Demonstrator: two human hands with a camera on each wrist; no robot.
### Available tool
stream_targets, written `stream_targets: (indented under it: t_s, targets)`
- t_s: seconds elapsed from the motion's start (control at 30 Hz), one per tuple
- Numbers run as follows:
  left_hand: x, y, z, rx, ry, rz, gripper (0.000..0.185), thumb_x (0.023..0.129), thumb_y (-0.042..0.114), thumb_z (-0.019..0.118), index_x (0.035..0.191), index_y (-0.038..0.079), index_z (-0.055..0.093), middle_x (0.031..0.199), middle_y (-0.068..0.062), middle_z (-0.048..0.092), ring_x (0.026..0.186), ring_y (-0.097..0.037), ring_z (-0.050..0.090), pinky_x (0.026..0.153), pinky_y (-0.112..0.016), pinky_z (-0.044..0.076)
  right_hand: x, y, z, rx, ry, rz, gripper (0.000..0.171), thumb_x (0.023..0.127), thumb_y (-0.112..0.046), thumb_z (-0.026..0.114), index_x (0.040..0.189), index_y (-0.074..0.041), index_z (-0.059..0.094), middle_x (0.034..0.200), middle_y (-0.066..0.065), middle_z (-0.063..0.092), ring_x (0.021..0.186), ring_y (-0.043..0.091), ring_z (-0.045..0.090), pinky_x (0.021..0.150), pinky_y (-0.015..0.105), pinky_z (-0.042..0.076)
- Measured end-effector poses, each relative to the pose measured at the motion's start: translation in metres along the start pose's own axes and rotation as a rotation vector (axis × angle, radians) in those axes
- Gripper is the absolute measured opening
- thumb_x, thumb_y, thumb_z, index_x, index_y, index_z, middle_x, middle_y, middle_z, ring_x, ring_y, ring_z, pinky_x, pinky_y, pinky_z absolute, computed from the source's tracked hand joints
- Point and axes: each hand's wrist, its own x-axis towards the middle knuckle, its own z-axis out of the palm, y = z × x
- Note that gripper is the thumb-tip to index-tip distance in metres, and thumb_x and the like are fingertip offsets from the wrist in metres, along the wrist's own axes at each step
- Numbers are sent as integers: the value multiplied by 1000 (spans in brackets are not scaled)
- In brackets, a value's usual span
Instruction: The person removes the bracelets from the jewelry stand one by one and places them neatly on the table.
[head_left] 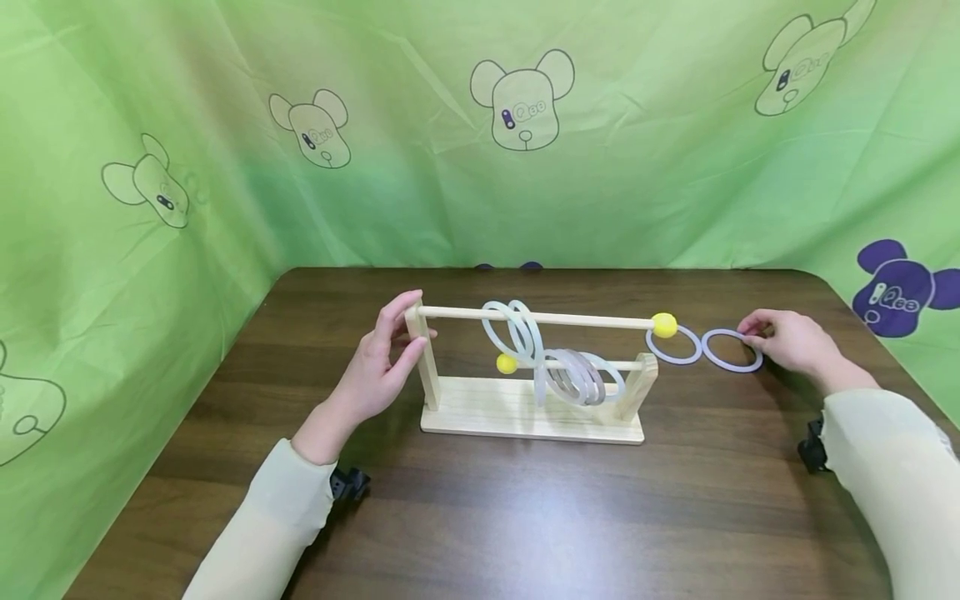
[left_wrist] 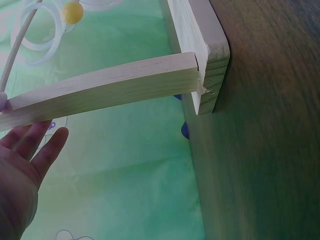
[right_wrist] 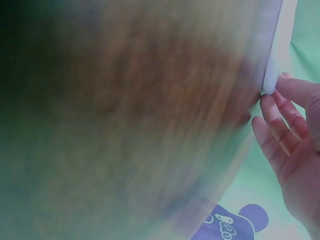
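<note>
The left hand [head_left: 378,367] rests flat-fingered against the wooden rack's upright post [head_left: 427,358]. The right hand [head_left: 787,340] pinches a flat white plastic ring [head_left: 731,349] on the dark brown table [head_left: 525,500].

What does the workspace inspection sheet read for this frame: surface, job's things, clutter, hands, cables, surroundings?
Surface: dark wood table.
Job's things: wooden rack with two dowels tipped by yellow balls; translucent rings hang on them. Two rings lie flat on the table, the near ring by the rack, the far ring beside it.
Clutter: nothing seen.
Hands: left hand steadies the rack's left post; right hand touches the far ring's edge.
Cables: nothing seen.
Surroundings: green cloth printed with bears.
</note>
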Motion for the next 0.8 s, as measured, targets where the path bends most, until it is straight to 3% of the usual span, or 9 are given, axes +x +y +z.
stream_targets:
  t_s: [0.57, 0.7, 0.8]
  targets:
    - [0, 0, 3, -1, -3, 13, 60, 91, -13, 56, 142, 6, 30, 102, -18, 63, 94, -31, 66, 80, -39, 55, 1, -1, 0, 11, 7, 46, 11, 90, -11, 67, 96, -2, 67, 85, 13, 67, 76, 25, 58, 61, 38, 38]
    - [0, -1, 2, 0, 4, 13, 60, 91, -13, 56, 141, 4, 30, 102, -19, 63, 93, -31, 66, 80, -40, 54, 0, -8, -3, 57, 59, 38, 14, 92, -12, 66, 100, 0, 66, 87, 16, 68, 73, 16, 59, 63, 37, 40]
    - [-1, -2, 1, 4, 9, 14, 60, 90, -13, 56, 141, 4, 30, 102, -18, 63, 94, -29, 66, 79, -42, 54, 0, -18, -8, 101, 106, 15, 18, 92, -11, 67, 103, 2, 66, 89, 20, 69, 70, 1, 55, 63, 27, 41]
